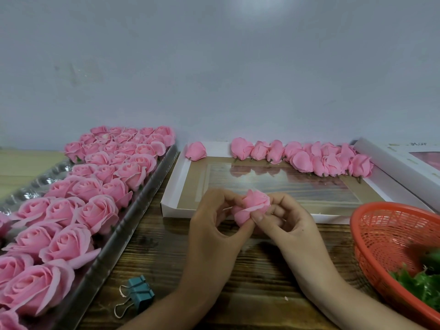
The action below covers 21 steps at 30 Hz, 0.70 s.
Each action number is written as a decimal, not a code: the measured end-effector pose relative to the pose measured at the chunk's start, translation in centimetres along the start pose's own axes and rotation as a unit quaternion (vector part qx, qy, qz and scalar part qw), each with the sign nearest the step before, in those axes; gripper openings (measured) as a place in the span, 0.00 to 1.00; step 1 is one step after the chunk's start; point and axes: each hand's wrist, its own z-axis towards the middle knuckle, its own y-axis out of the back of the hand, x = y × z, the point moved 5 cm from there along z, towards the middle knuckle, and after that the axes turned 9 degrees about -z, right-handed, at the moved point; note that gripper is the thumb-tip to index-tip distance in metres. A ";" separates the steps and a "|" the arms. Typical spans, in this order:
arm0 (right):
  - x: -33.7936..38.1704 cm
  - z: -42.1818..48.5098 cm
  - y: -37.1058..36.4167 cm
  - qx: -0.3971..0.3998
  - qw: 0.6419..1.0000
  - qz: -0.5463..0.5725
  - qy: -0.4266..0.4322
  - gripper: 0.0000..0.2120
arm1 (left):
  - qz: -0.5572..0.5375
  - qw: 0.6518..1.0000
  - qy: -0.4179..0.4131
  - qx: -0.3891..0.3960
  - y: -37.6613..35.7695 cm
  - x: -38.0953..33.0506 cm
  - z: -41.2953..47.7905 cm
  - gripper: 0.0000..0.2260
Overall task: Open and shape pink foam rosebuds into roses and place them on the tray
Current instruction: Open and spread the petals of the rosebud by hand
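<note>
A pink foam rosebud [252, 204] sits between both hands above the wooden table, partly opened, with an outer petal bent outward. My left hand [214, 225] grips it from the left, thumb under the petal. My right hand [289, 222] pinches it from the right, thumb pressed on a lower petal. On the left lies a clear plastic tray [112, 241] filled with several shaped pink roses [97, 210]. A row of closed rosebuds [309, 158] lies along the far edge of a shallow white box lid [177, 184], with one bud [195, 151] apart at its left corner.
An orange plastic basket [381, 234] holding green leaf pieces [419, 282] stands at the right. A teal binder clip [139, 294] lies on the table near the tray. Another white box [404, 163] leans at the far right. A grey wall rises behind.
</note>
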 end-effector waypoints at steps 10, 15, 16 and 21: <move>-0.5 0.0 0.1 0.008 0.998 0.043 -0.035 0.18 | -0.020 1.000 -0.015 0.005 0.0 -0.6 0.3 0.05; -0.5 0.1 0.0 0.009 0.998 0.047 -0.038 0.18 | 0.013 1.000 -0.024 -0.002 0.0 -0.8 0.3 0.05; -0.4 0.1 0.0 0.010 0.998 0.049 -0.039 0.19 | 0.019 0.999 -0.027 -0.003 0.0 -0.8 0.3 0.06; -0.1 -0.1 -0.4 0.031 0.998 0.041 -0.039 0.22 | -0.024 1.000 0.000 -0.018 0.0 -0.3 0.2 0.07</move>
